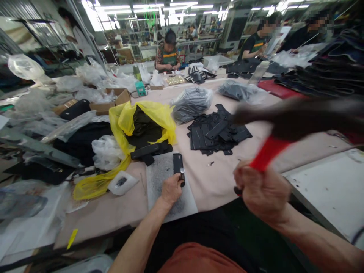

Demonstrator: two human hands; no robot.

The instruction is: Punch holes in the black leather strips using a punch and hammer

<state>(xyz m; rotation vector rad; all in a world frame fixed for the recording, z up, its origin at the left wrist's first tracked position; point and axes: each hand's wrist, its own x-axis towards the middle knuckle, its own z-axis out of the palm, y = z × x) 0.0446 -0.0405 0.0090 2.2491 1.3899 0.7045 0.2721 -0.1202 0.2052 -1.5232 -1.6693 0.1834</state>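
My right hand (263,191) is wrapped round the red handle of a hammer (269,151), raised at the right; its dark head is smeared by motion. My left hand (171,189) is closed on a short metal punch (182,171) with a shiny top, upright over a narrow black piece (178,162). Under that piece lies a worn, speckled grey board (159,178). The punch's lower end cannot be made out clearly. Beyond the board, several black pieces (150,150) rest by the opening of a yellow bag (167,113).
A heap of flat black pieces (218,131) lies ahead on the pinkish table cover (204,189). Behind it are filled clear bags (192,104). A small white pad (122,182) lies left of the board. Folded dark fabric (330,72) is stacked far right. Co-workers sit beyond.
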